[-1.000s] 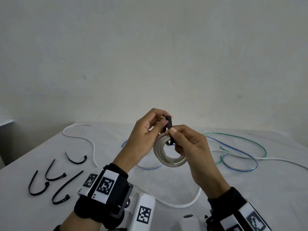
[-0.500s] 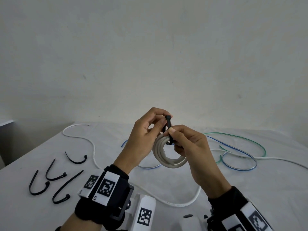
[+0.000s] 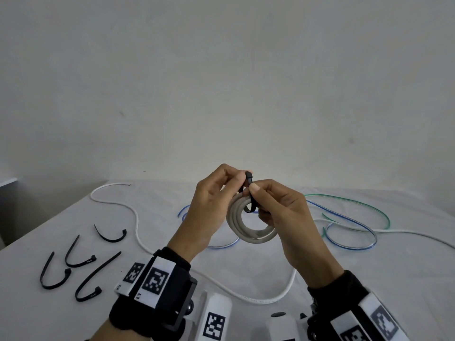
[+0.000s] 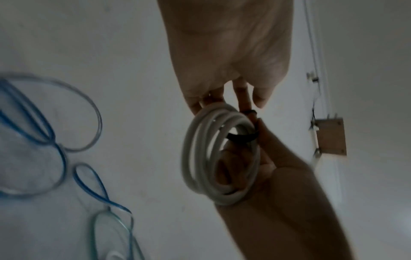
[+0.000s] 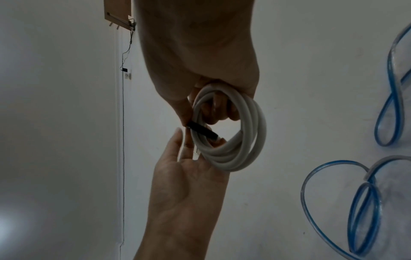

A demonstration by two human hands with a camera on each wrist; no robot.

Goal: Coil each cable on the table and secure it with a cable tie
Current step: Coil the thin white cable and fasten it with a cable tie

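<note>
A grey-white cable coil (image 3: pixel 248 236) hangs in the air above the table, between both hands. A black cable tie (image 3: pixel 251 205) loops round the top of the coil, its end sticking up between the fingertips. My left hand (image 3: pixel 211 203) pinches the tie's upper end with thumb and forefinger. My right hand (image 3: pixel 280 210) has its fingers curled through the coil and its thumb pressed on the tie. The left wrist view shows the coil (image 4: pixel 200 158) and tie (image 4: pixel 242 137). The right wrist view shows the coil (image 5: pixel 249 140), tie (image 5: pixel 202 131) and left hand (image 5: pixel 184 184).
Several loose black cable ties (image 3: pixel 81 264) lie on the white-covered table (image 3: pixel 394 279) at the left. A long white cable (image 3: pixel 138 225) snakes under my arms. Blue cable (image 3: pixel 349 232) and green cable (image 3: pixel 357 201) lie looped at the right. The wall is behind.
Almost nothing: both hands stay on the coil and tie, with the fingertips shifting slightly on the tie.
</note>
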